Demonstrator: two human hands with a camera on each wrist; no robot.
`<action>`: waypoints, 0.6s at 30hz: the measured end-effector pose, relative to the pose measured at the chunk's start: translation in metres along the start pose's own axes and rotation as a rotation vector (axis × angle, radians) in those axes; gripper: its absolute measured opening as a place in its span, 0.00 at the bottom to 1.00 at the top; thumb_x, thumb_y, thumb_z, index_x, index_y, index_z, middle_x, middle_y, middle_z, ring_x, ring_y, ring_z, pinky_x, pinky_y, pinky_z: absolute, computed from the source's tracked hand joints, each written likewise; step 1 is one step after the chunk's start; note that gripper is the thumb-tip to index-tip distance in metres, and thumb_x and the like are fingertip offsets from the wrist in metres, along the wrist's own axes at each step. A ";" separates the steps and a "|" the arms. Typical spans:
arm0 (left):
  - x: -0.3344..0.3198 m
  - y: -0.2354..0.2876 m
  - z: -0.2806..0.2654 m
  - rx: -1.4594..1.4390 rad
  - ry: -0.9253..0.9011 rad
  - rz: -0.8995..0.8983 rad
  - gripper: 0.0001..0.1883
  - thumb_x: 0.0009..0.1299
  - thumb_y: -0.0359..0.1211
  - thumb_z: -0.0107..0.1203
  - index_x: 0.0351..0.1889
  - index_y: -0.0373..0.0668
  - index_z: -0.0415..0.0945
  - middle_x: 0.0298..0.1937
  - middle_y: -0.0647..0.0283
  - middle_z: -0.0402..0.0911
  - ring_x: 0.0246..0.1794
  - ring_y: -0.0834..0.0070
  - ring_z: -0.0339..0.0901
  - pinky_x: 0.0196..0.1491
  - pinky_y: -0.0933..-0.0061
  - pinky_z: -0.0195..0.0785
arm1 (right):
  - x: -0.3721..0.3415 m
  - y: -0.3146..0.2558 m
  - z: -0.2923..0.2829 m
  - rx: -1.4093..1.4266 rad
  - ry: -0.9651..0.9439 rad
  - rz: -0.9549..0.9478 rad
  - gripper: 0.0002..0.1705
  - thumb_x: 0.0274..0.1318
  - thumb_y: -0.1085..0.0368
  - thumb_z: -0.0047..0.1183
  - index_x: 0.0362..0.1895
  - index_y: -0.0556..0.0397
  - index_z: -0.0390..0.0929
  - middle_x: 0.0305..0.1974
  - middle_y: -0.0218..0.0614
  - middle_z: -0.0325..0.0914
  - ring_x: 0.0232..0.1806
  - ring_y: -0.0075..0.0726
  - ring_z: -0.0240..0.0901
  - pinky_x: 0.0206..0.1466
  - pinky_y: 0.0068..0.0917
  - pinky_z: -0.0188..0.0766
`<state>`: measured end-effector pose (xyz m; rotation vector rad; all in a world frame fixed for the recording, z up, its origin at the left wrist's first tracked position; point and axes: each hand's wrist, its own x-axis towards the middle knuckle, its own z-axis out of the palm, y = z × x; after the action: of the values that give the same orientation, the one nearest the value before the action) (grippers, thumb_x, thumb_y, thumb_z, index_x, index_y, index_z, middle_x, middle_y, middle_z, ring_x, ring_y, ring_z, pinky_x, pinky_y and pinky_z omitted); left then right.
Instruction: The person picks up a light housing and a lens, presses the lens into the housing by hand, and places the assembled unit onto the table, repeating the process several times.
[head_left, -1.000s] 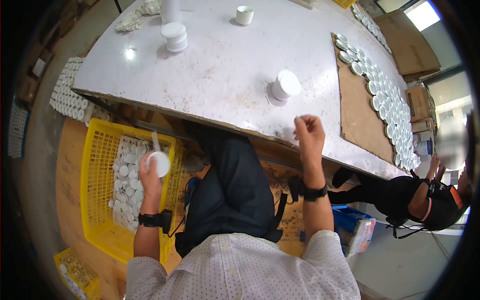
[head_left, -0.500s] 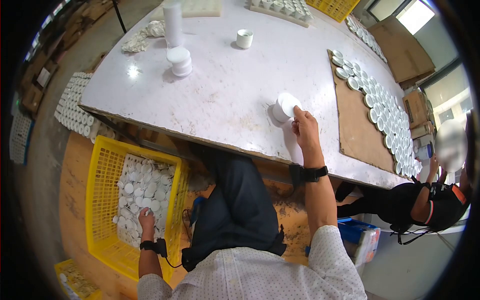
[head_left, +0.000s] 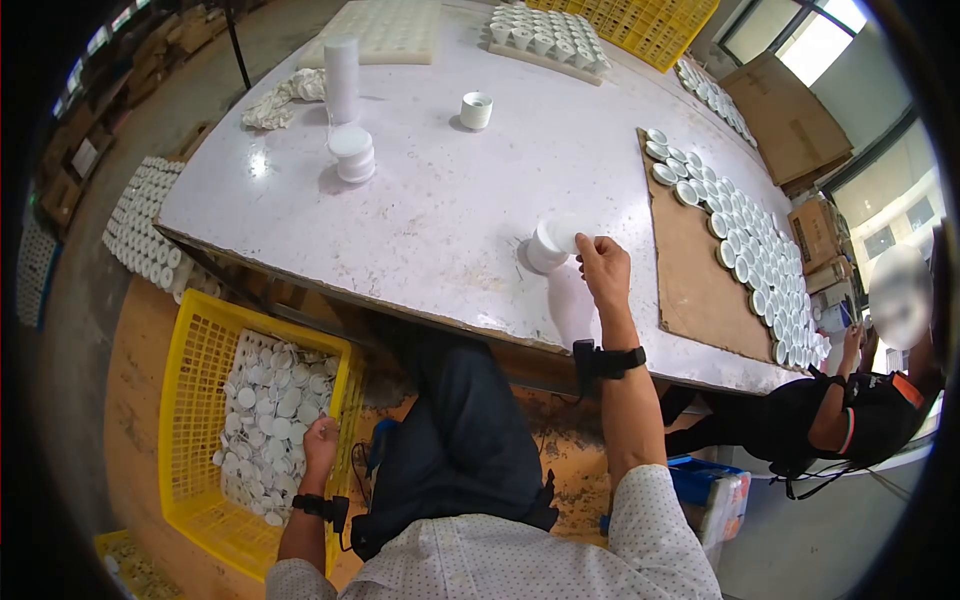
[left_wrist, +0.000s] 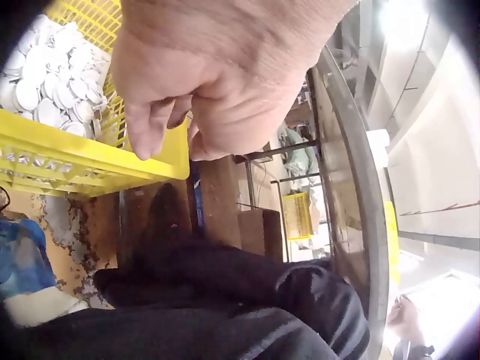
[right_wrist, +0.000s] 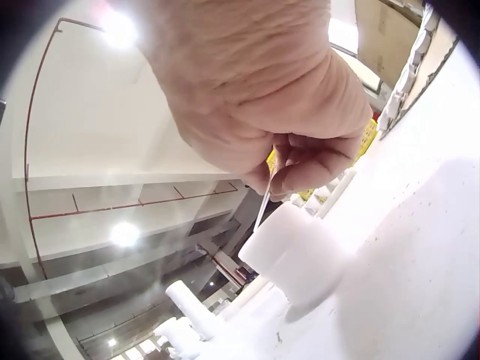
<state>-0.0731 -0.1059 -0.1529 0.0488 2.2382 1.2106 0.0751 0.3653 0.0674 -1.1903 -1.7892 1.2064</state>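
My right hand (head_left: 605, 272) pinches the edge of a thin white round sheet (right_wrist: 262, 209) between thumb and fingers. The sheet is at the top of a short white cylindrical stack (head_left: 546, 252) near the table's front edge. In the right wrist view this stack (right_wrist: 292, 251) stands just below the fingertips. My left hand (head_left: 320, 450) is over the right side of a yellow plastic basket (head_left: 180, 400), its fingers loosely curled with nothing visible in them. White round discs (head_left: 270, 400) lie heaped inside the basket; the left wrist view shows the hand (left_wrist: 217, 82) by the basket's rim.
Farther back on the table stand another white stack (head_left: 352, 155), a tall white cylinder (head_left: 342, 80) and a small white cup (head_left: 476, 111). Cardboard (head_left: 690, 290) at the right bears rows of white cups. Another person (head_left: 820, 420) works at the far right.
My left hand lowered a white disc to the basket, then rose toward the basket's right side without it. My right hand moved to the stack and pinched the edge of a sheet.
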 end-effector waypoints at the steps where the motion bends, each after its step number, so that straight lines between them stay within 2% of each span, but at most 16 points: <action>1: 0.000 -0.006 0.002 0.071 0.071 0.173 0.10 0.64 0.28 0.50 0.41 0.31 0.73 0.49 0.45 0.73 0.49 0.66 0.72 0.47 0.74 0.64 | 0.000 -0.001 0.001 -0.047 0.038 -0.030 0.16 0.50 0.57 0.54 0.25 0.59 0.74 0.19 0.30 0.71 0.17 0.19 0.63 0.19 0.17 0.61; 4: -0.012 0.000 -0.003 0.081 0.004 0.157 0.09 0.64 0.28 0.51 0.39 0.32 0.73 0.45 0.47 0.75 0.45 0.66 0.74 0.45 0.74 0.65 | -0.001 0.002 0.003 -0.077 0.091 -0.050 0.16 0.49 0.58 0.55 0.30 0.62 0.75 0.19 0.32 0.72 0.17 0.20 0.65 0.20 0.18 0.64; 6: -0.009 -0.016 -0.001 0.100 0.021 0.139 0.08 0.64 0.28 0.51 0.39 0.33 0.73 0.44 0.49 0.76 0.43 0.68 0.74 0.44 0.74 0.65 | 0.000 0.003 0.004 -0.058 0.106 -0.042 0.17 0.48 0.59 0.56 0.34 0.63 0.75 0.20 0.33 0.73 0.17 0.21 0.66 0.21 0.18 0.65; 8: -0.006 -0.028 -0.002 0.119 0.040 0.121 0.07 0.64 0.27 0.51 0.38 0.33 0.74 0.43 0.51 0.76 0.42 0.69 0.74 0.44 0.75 0.66 | -0.002 0.004 0.003 0.101 0.075 0.019 0.18 0.48 0.60 0.56 0.38 0.63 0.74 0.23 0.33 0.74 0.19 0.20 0.66 0.22 0.17 0.65; 9: -0.013 -0.014 -0.003 0.114 0.020 0.082 0.07 0.64 0.27 0.51 0.37 0.34 0.74 0.44 0.52 0.76 0.42 0.69 0.74 0.44 0.75 0.65 | -0.003 0.004 0.003 0.104 0.074 0.018 0.18 0.48 0.60 0.56 0.38 0.63 0.74 0.23 0.33 0.74 0.19 0.20 0.66 0.22 0.17 0.65; 11: -0.015 -0.011 -0.003 0.108 0.001 0.045 0.06 0.63 0.26 0.51 0.37 0.34 0.74 0.44 0.52 0.76 0.42 0.69 0.74 0.44 0.75 0.65 | -0.006 0.003 0.001 0.207 0.080 0.047 0.12 0.51 0.62 0.54 0.33 0.59 0.74 0.21 0.28 0.70 0.19 0.19 0.65 0.20 0.15 0.62; 12: -0.014 -0.014 0.000 0.063 0.049 0.112 0.06 0.63 0.26 0.51 0.37 0.34 0.74 0.41 0.55 0.77 0.40 0.71 0.74 0.42 0.76 0.66 | -0.006 0.005 -0.002 0.208 0.081 0.045 0.12 0.51 0.62 0.54 0.33 0.59 0.74 0.21 0.28 0.70 0.19 0.19 0.65 0.20 0.15 0.62; 14: -0.011 -0.018 0.001 0.017 0.091 0.182 0.07 0.63 0.25 0.50 0.37 0.34 0.74 0.38 0.57 0.78 0.37 0.72 0.74 0.40 0.76 0.66 | -0.009 0.010 -0.009 0.451 0.055 0.158 0.10 0.53 0.63 0.51 0.32 0.58 0.71 0.20 0.30 0.70 0.19 0.20 0.65 0.21 0.17 0.62; 15: -0.015 -0.007 -0.001 0.023 0.054 0.163 0.07 0.62 0.24 0.50 0.38 0.34 0.74 0.37 0.57 0.78 0.37 0.72 0.75 0.39 0.76 0.66 | -0.015 0.005 -0.011 0.450 0.059 0.159 0.10 0.53 0.63 0.51 0.32 0.58 0.71 0.20 0.30 0.70 0.19 0.20 0.65 0.21 0.17 0.62; 17: -0.015 0.001 0.002 0.029 0.011 0.148 0.08 0.62 0.24 0.49 0.38 0.35 0.74 0.37 0.57 0.78 0.37 0.71 0.75 0.38 0.77 0.66 | -0.028 -0.004 -0.015 0.630 0.035 0.238 0.08 0.55 0.64 0.49 0.31 0.55 0.67 0.19 0.29 0.68 0.20 0.21 0.67 0.21 0.16 0.61; 18: -0.014 0.006 0.004 -0.049 -0.015 0.100 0.09 0.62 0.24 0.49 0.39 0.35 0.74 0.37 0.59 0.78 0.36 0.73 0.75 0.37 0.78 0.67 | -0.033 -0.002 -0.016 0.628 0.045 0.237 0.08 0.55 0.64 0.49 0.31 0.55 0.67 0.19 0.29 0.68 0.20 0.21 0.67 0.21 0.16 0.61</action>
<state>-0.0608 -0.1037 -0.1430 0.1521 2.2152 1.3131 0.1006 0.3398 0.0733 -1.0489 -1.1145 1.6968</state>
